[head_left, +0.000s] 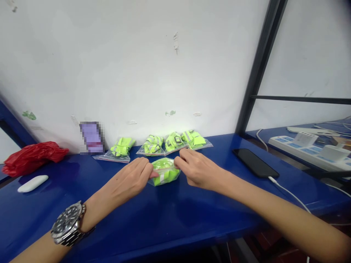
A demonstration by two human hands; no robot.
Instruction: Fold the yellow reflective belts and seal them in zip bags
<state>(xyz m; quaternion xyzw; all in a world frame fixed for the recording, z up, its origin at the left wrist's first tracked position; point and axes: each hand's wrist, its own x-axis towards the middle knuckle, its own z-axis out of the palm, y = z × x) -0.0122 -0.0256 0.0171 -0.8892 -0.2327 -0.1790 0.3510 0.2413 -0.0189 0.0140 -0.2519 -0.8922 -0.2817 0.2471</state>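
Observation:
A clear zip-lock bag [165,174] with a folded yellow-green reflective item inside is stretched between my two hands, just above the blue table [153,226]. My left hand [137,174], with a watch on the wrist, pinches the bag's left end near the zip strip. On the other side my right hand [196,168] grips the right end with curled fingers. Behind them several similar bags lie along the wall, among them one bag [120,149] at the left and another bag [195,140] at the right.
At the left lie a red plastic bag [34,157] and a white rounded object [33,183]. A phone with a lit screen [92,137] leans on the wall. To the right are a dark phone [255,162] on a white cable and a power strip [309,149] beyond a black frame post [260,65].

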